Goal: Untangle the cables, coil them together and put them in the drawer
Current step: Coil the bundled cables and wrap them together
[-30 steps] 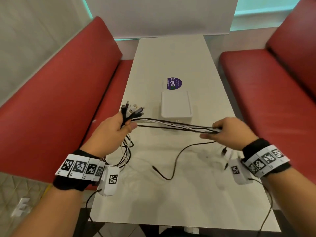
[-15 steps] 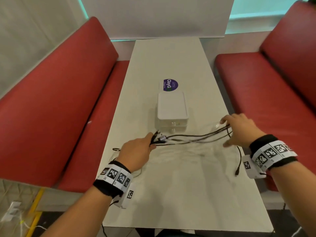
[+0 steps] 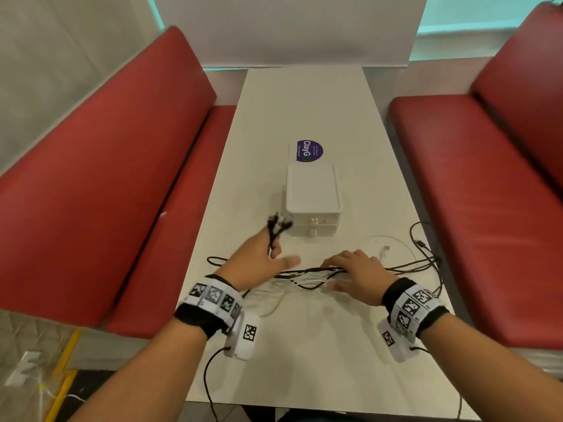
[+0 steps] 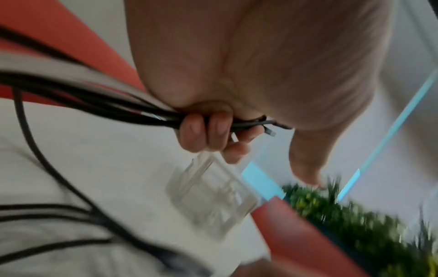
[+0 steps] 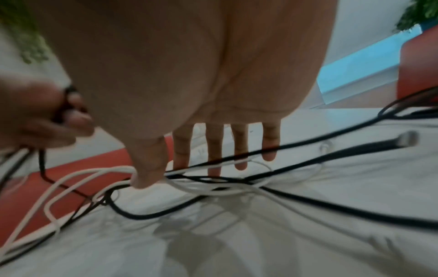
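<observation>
— Where are the cables now?
— Down across the table. The left hand still grips their plug ends, nearer the drawer box than before.
— And the right hand?
— It has slid inward, fingers straight over the strands, holding nothing.

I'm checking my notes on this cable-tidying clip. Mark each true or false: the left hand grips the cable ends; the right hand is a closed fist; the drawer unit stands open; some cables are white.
1. The left hand grips the cable ends: true.
2. The right hand is a fist: false, its fingers are straight over the cables.
3. The drawer unit stands open: false, both drawers are shut.
4. Some cables are white: true.
</observation>
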Action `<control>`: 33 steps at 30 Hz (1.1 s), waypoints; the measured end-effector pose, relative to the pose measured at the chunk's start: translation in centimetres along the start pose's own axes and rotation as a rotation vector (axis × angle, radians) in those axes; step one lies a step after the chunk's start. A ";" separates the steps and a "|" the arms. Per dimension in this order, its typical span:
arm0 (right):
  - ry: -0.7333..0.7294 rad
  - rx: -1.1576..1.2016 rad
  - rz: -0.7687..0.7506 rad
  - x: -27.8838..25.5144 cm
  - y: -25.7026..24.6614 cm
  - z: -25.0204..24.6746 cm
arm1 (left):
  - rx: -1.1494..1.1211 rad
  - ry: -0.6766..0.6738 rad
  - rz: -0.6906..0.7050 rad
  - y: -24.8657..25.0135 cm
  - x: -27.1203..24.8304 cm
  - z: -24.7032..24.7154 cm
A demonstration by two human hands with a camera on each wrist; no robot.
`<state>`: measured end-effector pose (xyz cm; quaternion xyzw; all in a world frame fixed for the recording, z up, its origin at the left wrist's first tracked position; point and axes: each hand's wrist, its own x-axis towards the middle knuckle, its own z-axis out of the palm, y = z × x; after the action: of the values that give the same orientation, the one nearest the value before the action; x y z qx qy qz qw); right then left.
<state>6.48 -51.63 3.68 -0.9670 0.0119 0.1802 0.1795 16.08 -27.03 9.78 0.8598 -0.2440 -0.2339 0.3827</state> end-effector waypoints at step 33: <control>0.128 0.478 -0.227 -4.2 -11.2 -4.2 | -1.189 0.225 -0.280 3.6 -2.6 -1.5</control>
<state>4.98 -42.84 12.67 -0.9019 -0.0429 0.0894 0.4205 14.13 -26.82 14.05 0.5426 0.0850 -0.2857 0.7853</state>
